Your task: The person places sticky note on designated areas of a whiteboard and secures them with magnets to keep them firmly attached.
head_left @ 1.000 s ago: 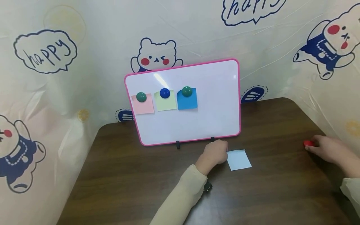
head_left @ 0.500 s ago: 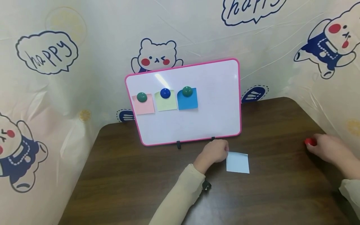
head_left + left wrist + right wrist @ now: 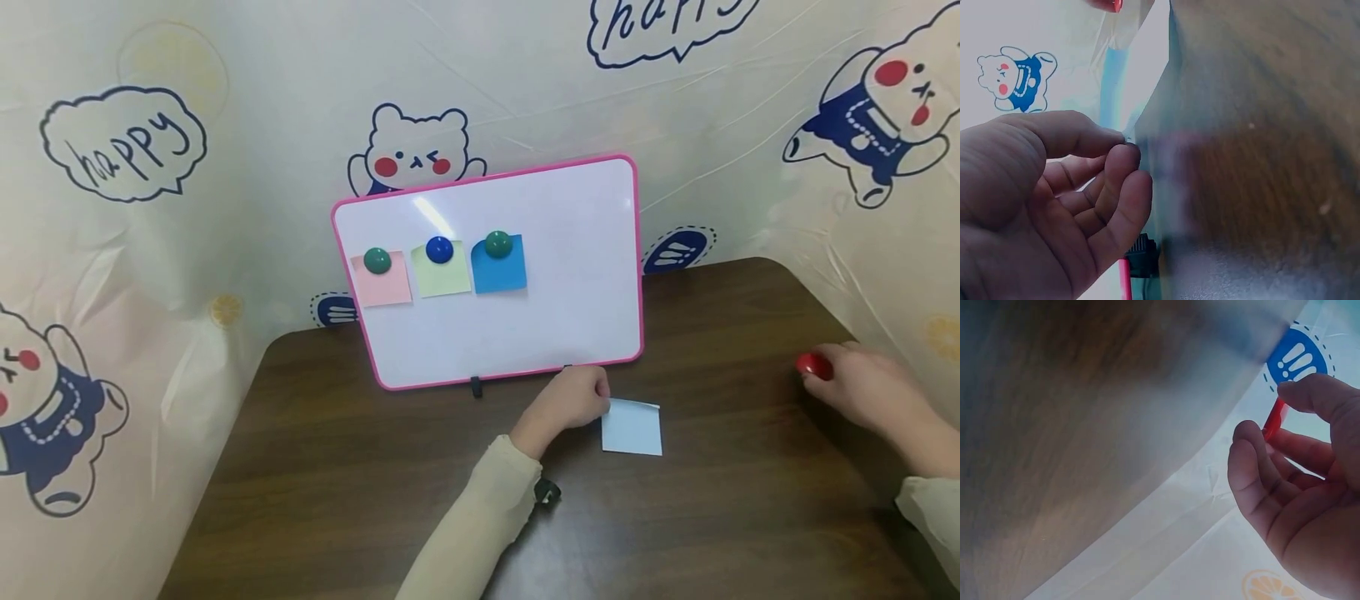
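My left hand [image 3: 564,402] pinches the corner of a light blue sticky note [image 3: 632,428] between thumb and fingertips, just in front of the whiteboard. In the left wrist view the sticky note [image 3: 1142,69] stretches away from the fingertips, its face tilted over the tabletop. At the table's right side my right hand [image 3: 870,392] holds a round red magnet [image 3: 814,367] by its edges. The right wrist view shows the red magnet [image 3: 1276,417] edge-on between thumb and fingers. Pink, pale green and blue sticky notes hang in a row on the whiteboard [image 3: 577,292].
Two green magnets and a blue magnet [image 3: 439,249] pin the hanging notes. The pink-framed board leans back on small black feet [image 3: 476,387] on the dark wooden table [image 3: 315,483]. Behind the table hangs a curtain [image 3: 270,150] printed with cartoon bears.
My right hand has lifted the red magnet slightly and brought it a little to the left. The light blue note has turned somewhat in my left hand, which has shifted slightly left.
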Demonstrator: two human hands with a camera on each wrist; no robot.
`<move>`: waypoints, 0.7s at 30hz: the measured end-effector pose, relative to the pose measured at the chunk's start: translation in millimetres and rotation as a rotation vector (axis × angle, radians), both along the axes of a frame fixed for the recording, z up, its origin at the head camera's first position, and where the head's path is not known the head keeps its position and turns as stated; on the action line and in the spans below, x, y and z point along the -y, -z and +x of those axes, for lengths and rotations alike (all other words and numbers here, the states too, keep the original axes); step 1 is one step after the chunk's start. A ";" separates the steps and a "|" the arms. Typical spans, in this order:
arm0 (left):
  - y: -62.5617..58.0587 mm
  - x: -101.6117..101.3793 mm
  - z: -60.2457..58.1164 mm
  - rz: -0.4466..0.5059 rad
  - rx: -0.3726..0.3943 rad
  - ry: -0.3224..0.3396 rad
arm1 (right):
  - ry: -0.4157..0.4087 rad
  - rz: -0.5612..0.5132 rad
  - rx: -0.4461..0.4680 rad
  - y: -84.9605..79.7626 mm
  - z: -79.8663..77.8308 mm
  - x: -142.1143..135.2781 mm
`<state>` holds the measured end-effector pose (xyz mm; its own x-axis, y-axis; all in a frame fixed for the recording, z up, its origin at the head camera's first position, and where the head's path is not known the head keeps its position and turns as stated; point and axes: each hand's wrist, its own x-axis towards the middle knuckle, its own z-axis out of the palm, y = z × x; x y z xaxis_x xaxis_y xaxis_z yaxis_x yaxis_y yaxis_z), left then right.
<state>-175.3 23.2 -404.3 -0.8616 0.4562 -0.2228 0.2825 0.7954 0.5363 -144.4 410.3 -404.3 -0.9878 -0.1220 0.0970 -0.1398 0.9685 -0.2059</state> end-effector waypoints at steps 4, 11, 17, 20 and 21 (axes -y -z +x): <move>-1.0 1.4 -1.9 0.013 -0.011 -0.002 | 0.000 -0.009 -0.021 0.5 0.3 2.4; -3.7 4.8 -4.3 0.068 -0.004 -0.034 | -0.010 -0.022 -0.046 -3.3 0.3 6.6; -7.5 6.8 -6.0 0.099 0.013 -0.066 | -0.030 -0.033 -0.084 -5.7 -0.2 13.6; -10.0 8.4 -7.2 0.118 0.013 -0.077 | -0.016 -0.035 -0.071 -8.0 -0.8 17.4; -10.8 9.0 -7.8 0.126 0.013 -0.080 | -0.009 -0.034 -0.061 -9.0 -1.0 18.7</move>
<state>-183.1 14.1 -393.5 -0.8937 0.4113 -0.1791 0.2136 0.7412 0.6364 -145.4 391.6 -395.3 -0.9788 -0.1264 0.1610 -0.1617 0.9598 -0.2294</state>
